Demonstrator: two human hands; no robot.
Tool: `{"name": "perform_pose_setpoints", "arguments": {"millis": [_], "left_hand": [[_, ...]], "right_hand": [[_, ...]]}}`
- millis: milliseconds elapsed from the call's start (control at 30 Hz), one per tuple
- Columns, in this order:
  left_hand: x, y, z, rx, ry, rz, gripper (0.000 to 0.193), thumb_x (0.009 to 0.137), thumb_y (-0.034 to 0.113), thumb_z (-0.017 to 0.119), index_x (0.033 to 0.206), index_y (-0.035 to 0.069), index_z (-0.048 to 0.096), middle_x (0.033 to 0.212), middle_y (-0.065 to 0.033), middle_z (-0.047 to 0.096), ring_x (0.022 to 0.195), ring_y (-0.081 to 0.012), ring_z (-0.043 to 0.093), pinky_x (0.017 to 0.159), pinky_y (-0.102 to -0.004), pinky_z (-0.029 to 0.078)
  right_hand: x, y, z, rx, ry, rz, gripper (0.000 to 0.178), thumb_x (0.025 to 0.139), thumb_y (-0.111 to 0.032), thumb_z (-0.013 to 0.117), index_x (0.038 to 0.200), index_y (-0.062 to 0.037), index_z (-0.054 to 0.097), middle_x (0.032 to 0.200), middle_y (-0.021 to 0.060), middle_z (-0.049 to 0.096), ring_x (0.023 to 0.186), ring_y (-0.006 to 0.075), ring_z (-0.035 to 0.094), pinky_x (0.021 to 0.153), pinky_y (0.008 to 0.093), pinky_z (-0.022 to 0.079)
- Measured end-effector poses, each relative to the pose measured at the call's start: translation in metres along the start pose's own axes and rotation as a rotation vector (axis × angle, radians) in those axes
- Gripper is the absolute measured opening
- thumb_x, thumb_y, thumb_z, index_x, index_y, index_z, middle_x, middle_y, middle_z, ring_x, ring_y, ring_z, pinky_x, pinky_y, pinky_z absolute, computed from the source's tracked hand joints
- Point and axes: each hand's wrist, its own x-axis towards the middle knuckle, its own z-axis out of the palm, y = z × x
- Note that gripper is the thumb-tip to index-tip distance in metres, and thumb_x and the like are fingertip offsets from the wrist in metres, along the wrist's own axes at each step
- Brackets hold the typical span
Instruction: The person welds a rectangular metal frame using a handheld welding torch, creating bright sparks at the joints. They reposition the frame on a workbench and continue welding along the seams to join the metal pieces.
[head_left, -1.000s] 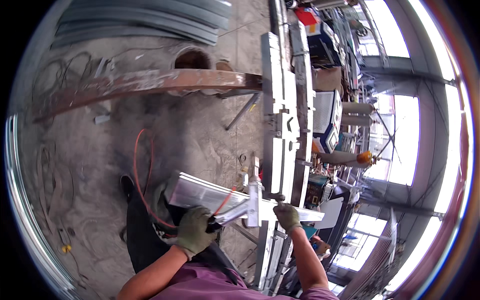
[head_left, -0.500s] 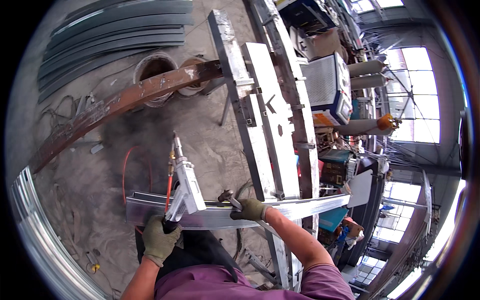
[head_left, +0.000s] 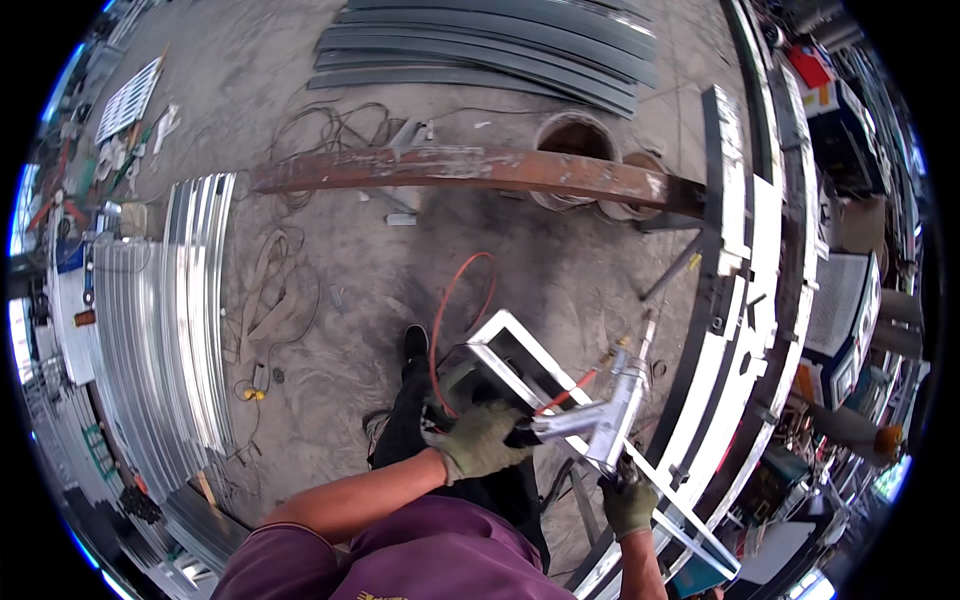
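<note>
A silver pistol-shaped air tool [head_left: 612, 428] with a pointed nozzle and a red hose [head_left: 436, 340] is held by its black handle. My gloved left hand [head_left: 485, 440] is closed around that handle. Across my front lies a long silver metal profile [head_left: 575, 388], hollow at its near-left end, slanting down to the right. My gloved right hand [head_left: 630, 500] is closed beside the profile, just behind the air tool's rear end. A dark hammer head [head_left: 626, 466] shows only in part above its fingers; the hammer's handle is hidden.
A rusty brown beam [head_left: 480, 170] runs across beyond me, with a bucket [head_left: 575, 135] behind it. Metal rails [head_left: 725, 330] stand at the right. Shiny profiles [head_left: 170, 330] are stacked at the left, and grey strips [head_left: 480, 50] lie at the back. Cables lie on the floor.
My view has turned left. The air tool has moved right across the profile, close to my right hand, with my left hand still on it. The profile now appears more slanted.
</note>
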Motion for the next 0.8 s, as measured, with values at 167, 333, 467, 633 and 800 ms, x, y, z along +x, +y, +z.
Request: {"name": "perform_pose_setpoints", "arguments": {"millis": [167,333,467,633,800], "left_hand": [[0.003,-0.007,-0.002,0.010,0.038,0.135,0.059,0.081,0.039,0.086,0.125,0.003,0.071,0.129,-0.0195,0.070,0.122,-0.0397,0.066,0.109,-0.0497,0.051],[-0.007,-0.017,-0.011,-0.020,0.023,0.226,0.059,0.082,0.037,0.084,0.126,0.002,0.070,0.147,-0.0194,0.063,0.132,-0.0379,0.062,0.114,-0.0489,0.049],[-0.003,-0.023,-0.027,-0.100,-0.061,0.347,0.052,0.085,0.031,0.082,0.127,0.002,0.070,0.162,-0.0213,0.051,0.134,-0.0379,0.061,0.116,-0.0494,0.047],[0.019,-0.020,-0.034,-0.099,-0.105,0.429,0.049,0.087,0.028,0.081,0.128,0.004,0.071,0.169,-0.0220,0.044,0.134,-0.0373,0.062,0.114,-0.0492,0.048],[0.057,-0.010,-0.014,-0.038,-0.115,0.457,0.050,0.088,0.032,0.080,0.130,0.006,0.070,0.163,-0.0240,0.051,0.115,-0.0392,0.073,0.100,-0.0503,0.058]], "right_hand": [[0.003,0.005,0.037,0.116,0.359,-0.062,0.049,0.089,-0.041,0.086,0.124,-0.0103,0.072,0.105,0.0145,0.078,0.087,0.0428,0.077,0.072,0.0532,0.060],[0.014,0.040,0.068,0.188,0.250,-0.051,0.058,0.092,-0.004,0.080,0.145,-0.0016,0.059,0.139,0.0142,0.069,0.131,0.0299,0.065,0.110,0.0419,0.051],[0.028,0.083,0.081,0.556,0.160,-0.049,0.057,0.094,0.007,0.071,0.149,-0.0009,0.055,0.145,0.0130,0.065,0.136,0.0260,0.059,0.116,0.0395,0.045],[0.010,0.024,0.024,0.086,0.237,0.086,0.031,0.086,-0.021,0.085,0.105,0.0004,0.072,0.086,0.0143,0.075,0.080,0.0281,0.068,0.076,0.0469,0.053],[-0.036,-0.015,-0.049,0.097,0.334,0.372,0.023,0.087,-0.022,0.081,0.091,-0.0002,0.076,0.075,0.0089,0.074,0.070,0.0194,0.069,0.065,0.0422,0.052]]}}
